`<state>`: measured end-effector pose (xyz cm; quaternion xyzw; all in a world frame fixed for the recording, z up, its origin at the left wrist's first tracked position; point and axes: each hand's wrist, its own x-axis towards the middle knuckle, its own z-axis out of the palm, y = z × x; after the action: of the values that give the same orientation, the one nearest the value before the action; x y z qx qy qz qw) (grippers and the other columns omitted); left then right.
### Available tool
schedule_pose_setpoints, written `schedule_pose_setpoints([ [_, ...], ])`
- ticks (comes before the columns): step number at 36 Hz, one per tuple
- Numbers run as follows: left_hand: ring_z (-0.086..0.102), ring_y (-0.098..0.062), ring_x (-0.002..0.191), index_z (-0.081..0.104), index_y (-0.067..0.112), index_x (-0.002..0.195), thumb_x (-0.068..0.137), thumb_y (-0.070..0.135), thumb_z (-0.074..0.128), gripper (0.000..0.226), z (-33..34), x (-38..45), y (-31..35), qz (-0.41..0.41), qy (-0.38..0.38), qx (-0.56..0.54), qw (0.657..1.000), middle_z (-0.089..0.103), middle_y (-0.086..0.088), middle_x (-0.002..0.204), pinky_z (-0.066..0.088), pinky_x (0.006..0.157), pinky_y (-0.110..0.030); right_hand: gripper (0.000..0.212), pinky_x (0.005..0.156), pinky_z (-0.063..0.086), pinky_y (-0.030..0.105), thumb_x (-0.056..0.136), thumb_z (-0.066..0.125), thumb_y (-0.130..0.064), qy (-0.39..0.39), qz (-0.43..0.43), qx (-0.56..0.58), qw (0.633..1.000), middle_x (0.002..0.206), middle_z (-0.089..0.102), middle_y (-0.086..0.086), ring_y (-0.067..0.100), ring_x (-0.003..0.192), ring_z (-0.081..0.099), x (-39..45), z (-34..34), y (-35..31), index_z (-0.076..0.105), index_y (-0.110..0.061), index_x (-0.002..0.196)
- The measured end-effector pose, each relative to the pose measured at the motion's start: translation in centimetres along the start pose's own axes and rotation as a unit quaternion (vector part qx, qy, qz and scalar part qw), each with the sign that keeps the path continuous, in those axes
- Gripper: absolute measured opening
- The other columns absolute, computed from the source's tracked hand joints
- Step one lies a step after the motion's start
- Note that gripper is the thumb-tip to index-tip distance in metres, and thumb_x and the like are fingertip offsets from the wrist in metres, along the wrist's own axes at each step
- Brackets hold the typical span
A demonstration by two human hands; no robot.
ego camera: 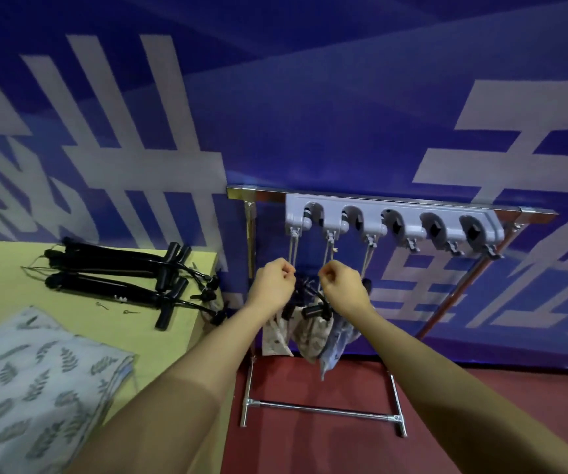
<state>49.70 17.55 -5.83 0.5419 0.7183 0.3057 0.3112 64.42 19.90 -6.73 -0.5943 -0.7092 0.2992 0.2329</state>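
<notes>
A grey wall holder (391, 217) with several round clamps and small hooks is fixed to the top bar of a metal rack (251, 336). Pale cords (368, 258) hang from its three left hooks. They carry a bunch of patterned folded umbrellas (309, 333) with black handles. My left hand (270, 287) is curled, with thumb and finger pinched at the leftmost cord. My right hand (342, 285) is curled the same way at the middle cord. Both hands hide the upper part of the bunch.
A yellow table (111, 323) stands at the left. On it lie several black rod-like frames with handles (115, 271) and a folded leaf-print cloth (29, 381). A blue banner wall is close behind the rack. The floor below is red.
</notes>
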Motion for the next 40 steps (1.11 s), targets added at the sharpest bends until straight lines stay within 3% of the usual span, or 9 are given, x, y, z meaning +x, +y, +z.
schedule_pose_setpoints([
  [6, 0.066, -0.030, 0.088, 0.065, 0.010, 0.090, 0.090, 0.012, 0.054, 0.012, -5.7, -1.9, -5.7, -0.015, 0.016, 0.009, 1.000, 0.071, -0.015, 0.092, 0.049, 0.077, -0.033, 0.015, 0.064, 0.048, 0.047, 0.095, 0.046, -0.013, -0.052, -0.017, -0.008, 0.998, 0.068, 0.056, 0.003, 0.029, 0.065, 0.054, -1.0, 5.2, -4.5, 0.054, -0.017, 0.083],
  [9, 0.065, -0.031, 0.091, 0.067, 0.004, 0.092, 0.090, 0.010, 0.054, 0.014, -8.8, -3.2, -8.9, -0.029, 0.017, 0.012, 0.999, 0.071, -0.019, 0.092, 0.047, 0.078, -0.032, 0.024, 0.064, 0.047, 0.040, 0.092, 0.047, -0.010, -0.057, -0.025, -0.004, 0.998, 0.065, 0.055, -0.003, 0.023, 0.063, 0.054, -1.7, 8.3, -7.4, 0.050, -0.023, 0.072],
  [15, 0.064, -0.028, 0.093, 0.067, 0.007, 0.091, 0.093, 0.016, 0.053, 0.017, -15.0, -5.4, -15.5, -0.056, 0.030, 0.033, 0.997, 0.070, -0.014, 0.093, 0.045, 0.075, -0.029, 0.019, 0.063, 0.041, 0.030, 0.089, 0.050, -0.010, -0.071, -0.038, 0.012, 0.997, 0.063, 0.053, -0.005, 0.017, 0.062, 0.052, -3.3, 15.4, -12.2, 0.054, -0.021, 0.075],
  [23, 0.058, -0.022, 0.080, 0.063, 0.011, 0.098, 0.093, 0.011, 0.049, 0.015, -20.4, -8.3, -23.5, -0.112, 0.034, 0.044, 0.992, 0.065, -0.009, 0.093, 0.049, 0.072, -0.029, 0.016, 0.065, 0.047, 0.037, 0.089, 0.049, -0.009, -0.143, -0.067, -0.003, 0.987, 0.064, 0.053, -0.008, 0.014, 0.062, 0.052, -5.9, 22.9, -16.3, 0.063, -0.016, 0.093],
  [25, 0.057, -0.022, 0.080, 0.062, 0.009, 0.100, 0.092, 0.009, 0.048, 0.016, -21.1, -9.0, -25.0, -0.124, 0.025, 0.032, 0.991, 0.062, -0.008, 0.090, 0.049, 0.069, -0.030, 0.019, 0.065, 0.047, 0.035, 0.091, 0.048, -0.010, -0.168, -0.081, -0.022, 0.982, 0.073, 0.057, -0.007, 0.013, 0.062, 0.052, -6.3, 24.5, -16.8, 0.065, -0.016, 0.097],
  [29, 0.054, -0.020, 0.079, 0.061, 0.007, 0.101, 0.092, 0.006, 0.050, 0.014, -21.4, -9.9, -27.2, -0.130, 0.008, 0.033, 0.991, 0.057, -0.004, 0.088, 0.044, 0.066, -0.027, 0.026, 0.082, 0.049, 0.036, 0.094, 0.047, -0.009, -0.223, -0.110, -0.076, 0.966, 0.117, 0.061, 0.004, 0.021, 0.100, 0.058, -6.5, 27.2, -17.2, 0.065, -0.017, 0.111],
  [33, 0.057, -0.018, 0.084, 0.063, 0.006, 0.102, 0.091, 0.008, 0.056, 0.013, -20.6, -9.8, -28.4, -0.136, 0.002, 0.044, 0.990, 0.067, -0.009, 0.099, 0.050, 0.078, -0.030, 0.034, 0.097, 0.041, 0.038, 0.097, 0.043, -0.010, -0.278, -0.164, -0.171, 0.931, 0.130, 0.052, 0.008, 0.029, 0.120, 0.046, -6.0, 29.4, -16.9, 0.056, -0.018, 0.128],
  [36, 0.060, -0.019, 0.091, 0.062, 0.008, 0.107, 0.089, 0.018, 0.063, 0.021, -19.7, -9.5, -29.1, -0.139, -0.005, 0.064, 0.988, 0.065, -0.009, 0.107, 0.052, 0.084, -0.032, 0.043, 0.097, 0.041, 0.044, 0.095, 0.041, -0.007, -0.293, -0.181, -0.209, 0.915, 0.133, 0.048, 0.009, 0.035, 0.118, 0.045, -5.5, 30.6, -16.5, 0.049, -0.020, 0.135],
  [40, 0.051, -0.023, 0.112, 0.055, 0.013, 0.119, 0.083, 0.037, 0.068, 0.045, -18.6, -8.8, -30.0, -0.152, -0.037, 0.143, 0.977, 0.053, -0.008, 0.121, 0.045, 0.096, -0.034, 0.047, 0.092, 0.043, 0.038, 0.090, 0.046, -0.007, -0.286, -0.199, -0.214, 0.912, 0.133, 0.050, 0.005, 0.031, 0.119, 0.049, -4.7, 32.2, -16.0, 0.052, -0.023, 0.133],
])
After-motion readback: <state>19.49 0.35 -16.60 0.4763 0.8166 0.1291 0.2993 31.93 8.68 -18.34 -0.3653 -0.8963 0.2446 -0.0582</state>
